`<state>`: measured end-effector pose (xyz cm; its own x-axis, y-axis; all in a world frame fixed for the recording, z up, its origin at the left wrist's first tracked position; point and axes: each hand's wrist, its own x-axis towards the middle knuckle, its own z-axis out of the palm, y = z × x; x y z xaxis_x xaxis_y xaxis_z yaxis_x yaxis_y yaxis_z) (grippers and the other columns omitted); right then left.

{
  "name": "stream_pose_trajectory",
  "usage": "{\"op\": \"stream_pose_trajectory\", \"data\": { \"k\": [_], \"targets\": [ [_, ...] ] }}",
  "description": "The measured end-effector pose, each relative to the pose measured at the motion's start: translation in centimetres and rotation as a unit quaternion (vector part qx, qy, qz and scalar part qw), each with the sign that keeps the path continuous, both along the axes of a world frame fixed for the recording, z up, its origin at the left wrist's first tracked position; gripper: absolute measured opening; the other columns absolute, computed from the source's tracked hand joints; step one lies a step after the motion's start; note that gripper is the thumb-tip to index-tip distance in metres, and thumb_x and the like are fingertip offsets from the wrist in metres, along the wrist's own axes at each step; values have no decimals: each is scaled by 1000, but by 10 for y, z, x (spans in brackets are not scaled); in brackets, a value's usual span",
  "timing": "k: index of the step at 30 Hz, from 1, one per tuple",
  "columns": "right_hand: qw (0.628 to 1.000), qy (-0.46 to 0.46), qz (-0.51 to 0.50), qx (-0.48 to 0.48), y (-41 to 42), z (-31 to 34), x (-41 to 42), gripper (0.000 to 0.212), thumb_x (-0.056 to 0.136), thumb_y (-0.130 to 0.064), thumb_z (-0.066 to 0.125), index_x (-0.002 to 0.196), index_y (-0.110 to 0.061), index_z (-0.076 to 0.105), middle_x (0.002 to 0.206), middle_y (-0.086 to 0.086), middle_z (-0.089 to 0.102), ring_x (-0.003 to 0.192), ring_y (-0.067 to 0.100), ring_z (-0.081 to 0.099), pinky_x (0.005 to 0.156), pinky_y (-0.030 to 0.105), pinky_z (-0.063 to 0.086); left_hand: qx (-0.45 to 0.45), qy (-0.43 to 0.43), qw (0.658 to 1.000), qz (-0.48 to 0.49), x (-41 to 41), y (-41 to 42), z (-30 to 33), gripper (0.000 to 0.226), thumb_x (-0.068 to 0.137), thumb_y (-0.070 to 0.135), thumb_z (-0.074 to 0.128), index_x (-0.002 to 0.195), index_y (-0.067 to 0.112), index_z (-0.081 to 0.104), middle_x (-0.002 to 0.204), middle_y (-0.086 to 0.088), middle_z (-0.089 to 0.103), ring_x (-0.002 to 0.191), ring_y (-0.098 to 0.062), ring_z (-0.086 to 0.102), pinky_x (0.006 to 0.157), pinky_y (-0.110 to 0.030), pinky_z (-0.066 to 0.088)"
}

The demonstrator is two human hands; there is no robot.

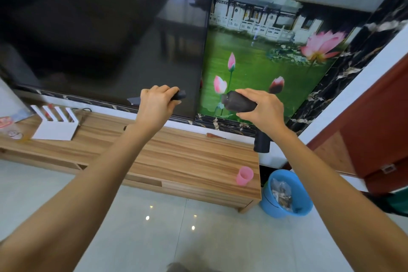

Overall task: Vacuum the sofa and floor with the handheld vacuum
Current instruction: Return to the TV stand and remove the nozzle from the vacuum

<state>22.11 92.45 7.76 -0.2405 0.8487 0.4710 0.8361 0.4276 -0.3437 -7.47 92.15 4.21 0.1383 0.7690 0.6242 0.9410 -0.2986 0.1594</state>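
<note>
The right hand is curled over the dark, barrel-shaped plastic body of the handheld vacuum, thumb beneath and fingers across the top; the barrel's long axis runs roughly level, its open mouth turned left toward the other hand, while its black handle hangs down below the wrist. The left hand is closed round a small dark plastic nozzle piece, whose tip juts right, toward the barrel's mouth; the two parts lie near one another but apart, on almost one line, so the coming move is judged to be a straight push together along that axis, each hand about equally near.

Both parts are held in the air ahead of the black flat television screen and the lotus-pond wall mural; below lie the long wood-grain television cabinet, a pink plastic cup near its right end, a blue plastic waste bin beside it, and the pale glossy tiled floor; no sofa is in view.
</note>
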Motion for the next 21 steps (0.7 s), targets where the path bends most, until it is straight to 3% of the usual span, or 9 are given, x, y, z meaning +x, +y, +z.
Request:
{"op": "stream_pose_trajectory", "data": {
  "k": [6,9,12,21],
  "targets": [
    [1000,24,4,-7,-3,-9,-15,60,65,-18,84,121,-28,67,119,-5,70,109,24,62,84,35,47,-2,-6,1000,-22,6,-2,-8,22,78,21,72,98,10,69,76,-10,65,67,-35,60,62,-37,36],
    [999,30,10,-16,-3,-15,-22,60,64,-17,85,121,-25,68,117,-4,70,108,24,62,85,33,45,3,-28,999,-18,3,-1,-16,25,77,18,77,99,10,71,82,-10,63,68,-33,61,63,-34,35],
    [999,38,6,-37,3,-28,-30,63,64,-20,87,124,-24,66,122,-2,68,113,22,61,95,36,44,-15,-68,997,-20,0,3,-32,28,75,18,79,101,11,72,90,-9,61,74,-30,61,65,-33,33],
    [991,79,1,-104,27,-98,-54,67,64,-27,87,126,-26,63,124,-3,66,114,21,59,97,44,46,-78,-101,990,-61,-19,18,-103,37,70,17,81,106,11,72,90,-8,61,75,-31,62,60,-36,48]
  ]
}}
